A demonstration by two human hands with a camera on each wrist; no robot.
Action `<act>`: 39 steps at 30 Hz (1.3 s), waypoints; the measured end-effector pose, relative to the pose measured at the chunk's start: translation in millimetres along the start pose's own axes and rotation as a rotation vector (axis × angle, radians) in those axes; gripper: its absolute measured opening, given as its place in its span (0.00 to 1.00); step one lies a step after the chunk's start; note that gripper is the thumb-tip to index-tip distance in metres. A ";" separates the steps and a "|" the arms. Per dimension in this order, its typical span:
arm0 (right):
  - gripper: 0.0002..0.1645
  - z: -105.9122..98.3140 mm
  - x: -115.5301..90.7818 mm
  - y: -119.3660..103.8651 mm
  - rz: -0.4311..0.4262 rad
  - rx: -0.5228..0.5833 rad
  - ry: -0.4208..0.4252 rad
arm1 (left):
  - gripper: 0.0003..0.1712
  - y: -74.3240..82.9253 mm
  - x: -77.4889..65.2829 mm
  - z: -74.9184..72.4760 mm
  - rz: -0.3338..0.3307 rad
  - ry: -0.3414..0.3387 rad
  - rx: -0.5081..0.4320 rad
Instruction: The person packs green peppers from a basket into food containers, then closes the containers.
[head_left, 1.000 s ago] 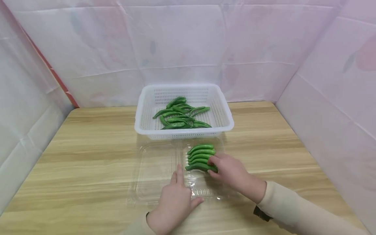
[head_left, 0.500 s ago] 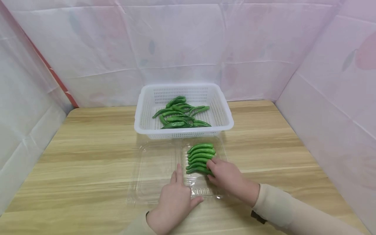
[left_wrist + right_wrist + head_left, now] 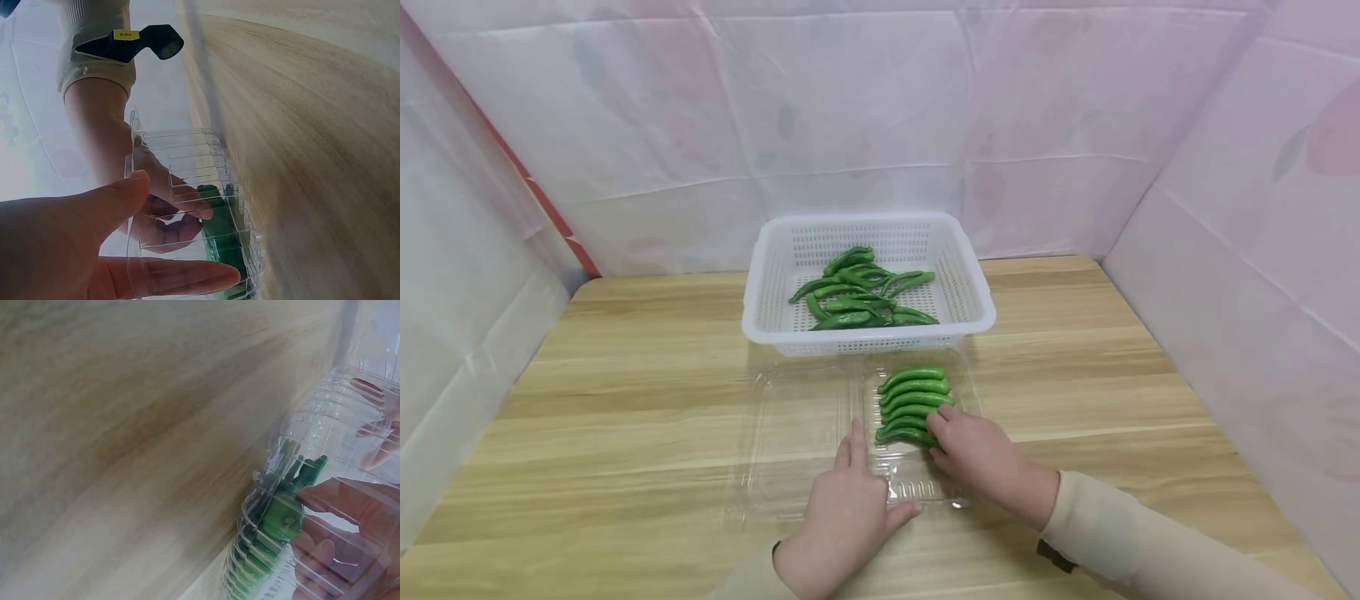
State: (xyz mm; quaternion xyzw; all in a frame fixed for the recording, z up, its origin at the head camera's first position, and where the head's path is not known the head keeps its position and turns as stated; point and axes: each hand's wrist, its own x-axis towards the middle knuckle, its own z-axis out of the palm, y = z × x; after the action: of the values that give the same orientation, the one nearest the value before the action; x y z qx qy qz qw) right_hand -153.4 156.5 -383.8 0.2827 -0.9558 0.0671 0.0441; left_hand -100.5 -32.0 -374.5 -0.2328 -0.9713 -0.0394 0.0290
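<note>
A hinged clear plastic box (image 3: 913, 490) lies spread flat on the table, its lid half (image 3: 801, 433) to the left. In its right half, several green peppers (image 3: 913, 387) lie side by side in a row. My right hand (image 3: 981, 454) pinches the blunt end of the nearest green pepper (image 3: 901, 435); the right wrist view shows fingertips against that pepper (image 3: 282, 517) through the clear wall. With index finger and thumb spread straight, my left hand (image 3: 847, 512) rests over the box's middle fold and front edge. In the left wrist view its thumb (image 3: 122, 197) touches the rim.
Behind the box stands a white perforated basket (image 3: 872, 337) holding more loose green peppers (image 3: 850, 319). Pale printed sheeting (image 3: 857, 100) hangs behind and at both sides of the wooden table (image 3: 625, 400).
The right hand has shifted slightly left and toward the front, and the nearest pepper has settled closer in line with the row. The left hand has stayed in place.
</note>
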 end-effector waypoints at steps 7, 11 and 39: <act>0.14 1.1 0.6 -0.4 0.005 -0.001 -0.001 | 0.35 -0.3 -0.2 0.6 0.002 -0.001 -0.003; 0.15 0.8 0.5 -1.0 0.004 -0.005 0.012 | 0.34 -0.2 0.1 1.0 0.005 0.002 0.000; 0.18 -17.8 9.3 4.3 0.025 0.068 0.008 | 0.36 0.2 1.3 1.7 0.000 -0.018 0.021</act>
State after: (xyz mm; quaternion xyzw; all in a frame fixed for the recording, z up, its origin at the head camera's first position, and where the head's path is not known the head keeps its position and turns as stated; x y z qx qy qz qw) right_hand -162.8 157.8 -365.5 0.2719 -0.9562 0.1014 0.0374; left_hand -101.7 -31.1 -376.1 -0.2327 -0.9719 -0.0273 0.0228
